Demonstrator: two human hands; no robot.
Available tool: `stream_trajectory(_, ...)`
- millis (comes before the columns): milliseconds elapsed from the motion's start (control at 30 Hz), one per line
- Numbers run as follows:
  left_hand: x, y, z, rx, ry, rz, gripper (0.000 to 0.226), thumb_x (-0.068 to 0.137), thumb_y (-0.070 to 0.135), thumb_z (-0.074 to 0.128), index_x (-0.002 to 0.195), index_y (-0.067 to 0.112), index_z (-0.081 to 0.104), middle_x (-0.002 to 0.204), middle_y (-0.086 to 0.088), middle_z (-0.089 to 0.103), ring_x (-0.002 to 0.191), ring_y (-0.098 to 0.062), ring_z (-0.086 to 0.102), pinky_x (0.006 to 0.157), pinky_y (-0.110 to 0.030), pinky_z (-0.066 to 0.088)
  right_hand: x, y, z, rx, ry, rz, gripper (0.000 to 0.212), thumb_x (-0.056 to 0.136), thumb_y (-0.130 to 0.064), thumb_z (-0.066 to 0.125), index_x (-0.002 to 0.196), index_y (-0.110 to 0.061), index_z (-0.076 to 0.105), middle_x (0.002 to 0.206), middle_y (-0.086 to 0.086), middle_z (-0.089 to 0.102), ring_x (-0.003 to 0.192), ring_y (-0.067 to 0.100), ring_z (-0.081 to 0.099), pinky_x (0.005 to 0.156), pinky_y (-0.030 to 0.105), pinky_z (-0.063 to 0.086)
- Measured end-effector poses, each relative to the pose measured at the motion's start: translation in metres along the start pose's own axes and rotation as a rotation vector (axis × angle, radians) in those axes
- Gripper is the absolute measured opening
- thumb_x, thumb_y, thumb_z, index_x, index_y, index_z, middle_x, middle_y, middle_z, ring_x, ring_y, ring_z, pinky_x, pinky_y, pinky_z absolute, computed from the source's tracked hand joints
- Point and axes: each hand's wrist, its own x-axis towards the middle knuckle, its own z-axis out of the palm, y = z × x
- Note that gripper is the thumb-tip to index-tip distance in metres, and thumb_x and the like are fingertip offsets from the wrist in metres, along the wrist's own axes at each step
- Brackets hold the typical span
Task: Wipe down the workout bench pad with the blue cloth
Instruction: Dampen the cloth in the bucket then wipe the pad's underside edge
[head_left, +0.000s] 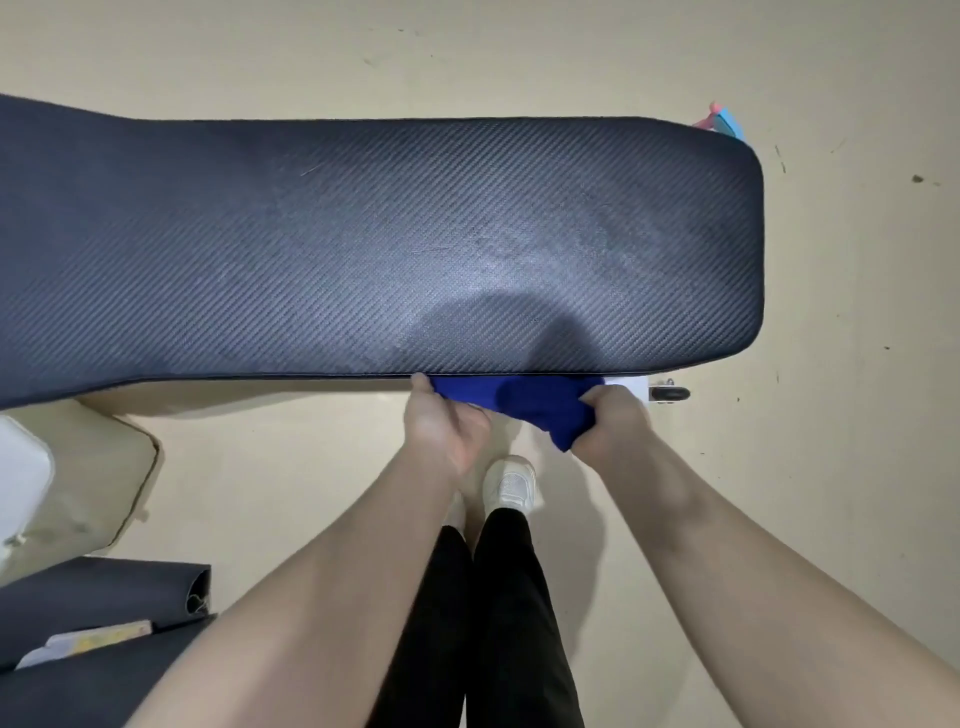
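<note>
1. Nearest you: your own legs in black trousers and one white shoe (511, 483) on the cream floor (291, 467), directly under your forearms. You stand square to the near long side of the bench.

2. Your left hand (441, 426) is curled, thumb and fingers pinching the left end of the blue cloth (524, 405). It is clamped on cloth, not spread flat.

3. Your right hand (615, 418) is likewise closed round the right end of the cloth, knuckles up. The fingertips are tucked under, so you cannot tell how deep the hold goes.

4. The cloth stretches between your two hands, bunched, hanging just below the near edge of the workout bench pad (363, 234). Its top edge meets the pad's near rim or side; whether it presses on it cannot be told. None of it lies on the top face.

5. Progress, as a judgement: the pad's top shows uneven patches, duller grey toward the right-centre and darker around them, plus a shadow near your hands. That could be damp wipe tracks or just light. Treat the top as partly done at best.

6. Left to do, likely: the near side edge under your hands, then any unwiped stretch toward the left end, which runs out of view.

7. Farthest: a small pink and blue object (722, 120) sits beyond the pad's far right corner, on the floor.
</note>
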Motion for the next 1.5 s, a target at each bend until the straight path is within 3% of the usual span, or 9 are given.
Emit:
stream_trajectory(100, -0.008, -0.038, 0.011, 0.049, -0.112, -0.143, 0.046, 0.102, 0.033, 0.024, 0.132, 0.009, 0.049, 0.128, -0.01, 0.058, 0.125, -0.027, 0.049, 0.107, -0.035, 0.034, -0.002, -0.023, -0.021, 0.164, 0.089, -0.039, 0.026, 0.079, 0.007, 0.032, 0.072, -0.014, 0.047, 0.089, 0.004, 0.057, 0.089, 0.022, 0.056, 0.078, 0.034, 0.051)
stream_trajectory(167, -0.01, -0.058, 0.015, 0.16, -0.126, -0.169, 0.043, 0.101, 0.019, 0.027, 0.138, 0.005, 0.043, 0.133, -0.012, 0.053, 0.127, -0.026, 0.047, 0.109, -0.034, 0.034, -0.001, -0.039, -0.03, 0.32, 0.069, -0.051, 0.033, 0.069, 0.009, 0.029, 0.072, -0.019, 0.046, 0.073, -0.006, 0.059, 0.076, 0.017, 0.055, 0.052, 0.021, 0.051)
stream_trajectory(367, -0.001, -0.031, 0.01, 0.241, 0.019, -0.154, 0.028, 0.097, 0.01, 0.03, 0.108, 0.005, 0.055, 0.101, -0.014, 0.065, 0.094, -0.026, 0.061, 0.095, -0.038, 0.045, 0.008, -0.012, -0.013, -0.157, -0.035, -0.072, 0.024, 0.09, 0.002, 0.029, 0.078, -0.005, 0.048, 0.076, 0.01, 0.047, 0.085, 0.025, 0.052, 0.072, 0.033, 0.042)
stream_trajectory(600, 0.012, -0.053, 0.008, 0.144, 0.019, -0.076, 0.033, 0.089, 0.005, 0.029, 0.112, 0.009, 0.051, 0.118, -0.011, 0.058, 0.098, -0.025, 0.058, 0.11, -0.038, 0.037, 0.016, -0.034, -0.028, 0.026, -0.055, 0.08, 0.023, 0.053, 0.008, 0.026, 0.062, -0.012, 0.031, 0.067, 0.0, 0.027, 0.053, 0.016, 0.025, 0.039, 0.007, 0.027)
stream_trajectory(767, 0.015, -0.116, 0.039, 0.175, 0.02, -0.131, 0.032, 0.086, -0.001, 0.027, 0.096, 0.005, 0.056, 0.095, -0.011, 0.064, 0.082, -0.024, 0.062, 0.081, -0.036, 0.054, 0.022, -0.082, -0.081, 0.109, -0.036, -0.036, 0.034, 0.085, 0.009, 0.023, 0.069, -0.012, 0.043, 0.068, 0.002, 0.042, 0.054, 0.018, 0.04, 0.046, 0.017, 0.032)
stream_trajectory(1000, 0.017, -0.193, 0.087, 0.182, 0.06, -0.182, 0.033, 0.085, -0.005, 0.026, 0.098, 0.003, 0.056, 0.1, -0.016, 0.065, 0.083, -0.027, 0.065, 0.078, -0.037, 0.055, 0.015, -0.164, -0.108, -0.074, -0.026, -0.22, 0.034, 0.089, 0.005, 0.035, 0.062, -0.012, 0.045, 0.043, -0.005, 0.048, 0.044, 0.015, 0.042, 0.041, 0.013, 0.037)
stream_trajectory(1200, 0.031, -0.207, 0.085, 0.551, 0.068, -0.243, 0.015, 0.087, 0.004, 0.038, 0.089, 0.013, 0.05, 0.094, 0.0, 0.055, 0.097, -0.022, 0.057, 0.085, -0.033, 0.05, 0.022, -0.2, -0.097, -0.503, -0.107, -0.476, 0.033, 0.079, 0.01, 0.028, 0.094, 0.003, 0.057, 0.076, 0.024, 0.05, 0.072, 0.022, 0.044, 0.057, 0.024, 0.037)
stream_trajectory(1300, 0.031, -0.198, 0.078, 0.758, 0.011, -0.266, 0.033, 0.066, 0.011, 0.046, 0.098, 0.012, 0.055, 0.102, 0.0, 0.06, 0.108, -0.02, 0.058, 0.093, -0.033, 0.046, 0.029, -0.201, -0.098, -0.576, -0.154, -0.519, 0.037, 0.074, 0.014, 0.024, 0.094, 0.006, 0.054, 0.076, 0.009, 0.049, 0.065, 0.021, 0.043, 0.057, 0.027, 0.037)
stream_trajectory(1500, 0.034, -0.194, 0.067, 0.509, 0.016, -0.22, 0.028, 0.081, 0.002, 0.032, 0.09, 0.015, 0.055, 0.093, -0.001, 0.061, 0.085, -0.02, 0.057, 0.098, -0.037, 0.043, 0.03, -0.188, -0.12, -0.774, -0.171, -0.47, 0.025, 0.067, 0.013, 0.021, 0.075, 0.005, 0.043, 0.064, 0.008, 0.035, 0.046, 0.016, 0.024, 0.042, 0.018, 0.022)
